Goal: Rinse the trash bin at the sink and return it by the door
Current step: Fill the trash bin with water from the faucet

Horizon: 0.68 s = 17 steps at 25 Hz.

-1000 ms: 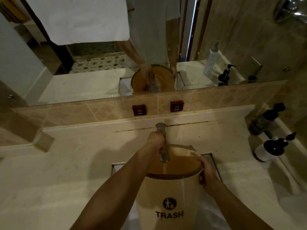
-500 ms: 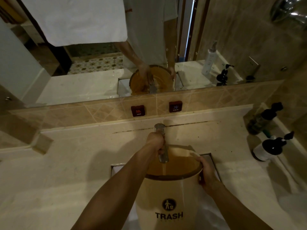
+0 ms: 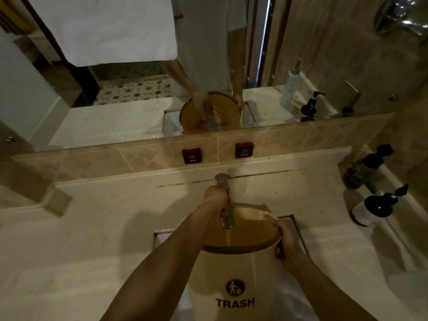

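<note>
A cream trash bin (image 3: pixel 234 281) marked TRASH stands in the rectangular sink (image 3: pixel 298 230), its open mouth under the metal faucet (image 3: pixel 223 198). A thin stream of water falls from the spout into the bin. My left hand (image 3: pixel 216 199) is wrapped around the faucet above the bin's far rim. My right hand (image 3: pixel 286 244) grips the bin's right rim, thumb inside. The bin's base and most of the sink are hidden.
HOT (image 3: pixel 191 155) and COLD (image 3: pixel 243 150) labels sit on the tiled strip under the mirror (image 3: pixel 115 100). Two dark pump bottles (image 3: pixel 376 206) (image 3: pixel 367 166) stand on the counter (image 3: pixel 92 239) at the right. The mirror shows a person's torso and arms.
Almost nothing has changed; both hands keep their holds and water keeps running into the bin. The view has shifted slightly.
</note>
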Each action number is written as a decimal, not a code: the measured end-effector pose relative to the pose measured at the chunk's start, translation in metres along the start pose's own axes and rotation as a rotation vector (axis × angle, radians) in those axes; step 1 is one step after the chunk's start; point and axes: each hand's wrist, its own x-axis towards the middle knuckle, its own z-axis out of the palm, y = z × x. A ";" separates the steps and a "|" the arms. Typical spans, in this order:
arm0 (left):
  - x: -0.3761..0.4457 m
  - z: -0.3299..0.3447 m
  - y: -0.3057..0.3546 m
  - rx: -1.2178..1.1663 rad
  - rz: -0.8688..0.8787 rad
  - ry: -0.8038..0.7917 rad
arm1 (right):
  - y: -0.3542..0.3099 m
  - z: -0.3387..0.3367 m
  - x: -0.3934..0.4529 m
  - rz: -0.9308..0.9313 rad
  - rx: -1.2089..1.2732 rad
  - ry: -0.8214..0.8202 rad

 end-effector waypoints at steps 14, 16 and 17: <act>0.000 0.000 -0.001 0.004 0.010 0.005 | -0.003 0.001 -0.004 -0.001 0.017 -0.008; 0.000 0.000 -0.001 0.003 0.011 0.003 | -0.003 0.002 -0.005 -0.001 0.029 -0.011; 0.000 0.000 -0.001 0.003 0.011 0.001 | -0.004 0.002 -0.006 -0.001 0.028 -0.007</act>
